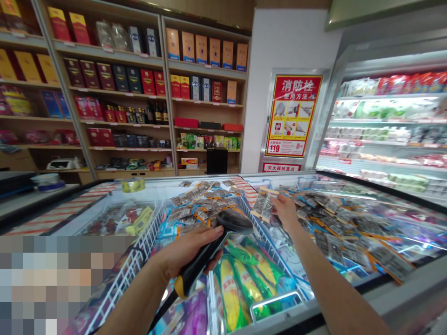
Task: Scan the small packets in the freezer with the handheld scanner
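My left hand [188,251] is closed around the handle of a black barcode scanner [206,253] with a yellow butt and a cable running down. Its head points forward, over the freezer. My right hand [286,211] pinches a small clear-fronted packet [264,204] by its right edge, held up near the scanner's head. Similar packets [209,200] lie in a heap on the freezer's glass top beyond the scanner. Another loose heap of packets [331,218] spreads to the right of my right hand. Print on the held packet is too small to read.
Below my hands, wrapped corn [232,288] lies in a white wire basket [275,251] inside the freezer. A roll of yellow tape [133,184] sits at its back left. Shelves of boxes [115,77] and a red fire-hydrant sign [294,114] stand behind; a lit refrigerated case [387,121] is at right.
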Available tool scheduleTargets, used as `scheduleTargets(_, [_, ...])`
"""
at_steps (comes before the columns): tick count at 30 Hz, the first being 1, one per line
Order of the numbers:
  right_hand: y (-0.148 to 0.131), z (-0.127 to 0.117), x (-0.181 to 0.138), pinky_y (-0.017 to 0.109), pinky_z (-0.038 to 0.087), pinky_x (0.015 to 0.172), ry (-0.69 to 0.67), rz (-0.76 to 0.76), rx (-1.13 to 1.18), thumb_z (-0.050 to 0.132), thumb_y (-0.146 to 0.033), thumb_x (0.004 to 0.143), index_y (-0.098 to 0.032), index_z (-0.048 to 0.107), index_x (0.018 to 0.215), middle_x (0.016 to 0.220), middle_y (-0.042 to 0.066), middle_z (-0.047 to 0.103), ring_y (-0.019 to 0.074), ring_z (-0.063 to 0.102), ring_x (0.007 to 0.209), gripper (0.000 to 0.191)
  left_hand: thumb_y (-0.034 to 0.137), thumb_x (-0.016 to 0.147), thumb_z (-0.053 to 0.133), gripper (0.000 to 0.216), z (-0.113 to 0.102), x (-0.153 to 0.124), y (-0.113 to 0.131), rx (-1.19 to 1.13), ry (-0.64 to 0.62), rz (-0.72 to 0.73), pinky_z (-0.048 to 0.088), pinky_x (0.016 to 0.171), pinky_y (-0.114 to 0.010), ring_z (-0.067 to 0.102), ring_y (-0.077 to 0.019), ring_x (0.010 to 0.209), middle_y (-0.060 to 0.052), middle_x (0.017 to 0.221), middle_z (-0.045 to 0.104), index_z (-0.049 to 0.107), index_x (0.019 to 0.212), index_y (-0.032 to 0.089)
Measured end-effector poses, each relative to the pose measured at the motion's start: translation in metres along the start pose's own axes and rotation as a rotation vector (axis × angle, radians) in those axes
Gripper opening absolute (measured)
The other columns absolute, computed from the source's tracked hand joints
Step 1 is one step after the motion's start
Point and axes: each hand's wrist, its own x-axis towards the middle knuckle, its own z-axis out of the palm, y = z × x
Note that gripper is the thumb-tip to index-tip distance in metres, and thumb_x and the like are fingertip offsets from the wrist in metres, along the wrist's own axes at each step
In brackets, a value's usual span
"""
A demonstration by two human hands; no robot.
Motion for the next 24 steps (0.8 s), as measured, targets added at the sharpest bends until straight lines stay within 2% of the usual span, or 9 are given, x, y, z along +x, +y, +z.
scheduleTargets(15, [0.0043,0.0004,0.0018,0.022,0.039,0.039,-0.011,-0.043,-0.019,0.061,-0.036,0.052,-0.017,0.056,0.073,0.05,-0.005,0.05,0.0109,0.045,0.045,0.028,0.058,0.066,0.057,0.044,0.0028,0.0038,-0.0024,-0.017,0.022,0.01,0.034,0.04,-0.019,0.047,-0.0079,0.04,0.0,0.054,0.056,0.054,0.065,0.014])
scheduleTargets(24, [0.0013,0.001,0.0,0.023,0.041,0.039,-0.01,-0.059,-0.073,0.059,-0.038,0.053,-0.018,0.057,0.074,0.051,-0.004,0.052,0.0113,0.045,0.043,0.029,0.059,0.062,0.059,0.044,0.0058,0.0067,-0.0054,-0.022,0.049,-0.053,0.034,0.041,-0.021,0.047,-0.0087,0.042,0.001,0.054,0.055,0.052,0.067,0.016])
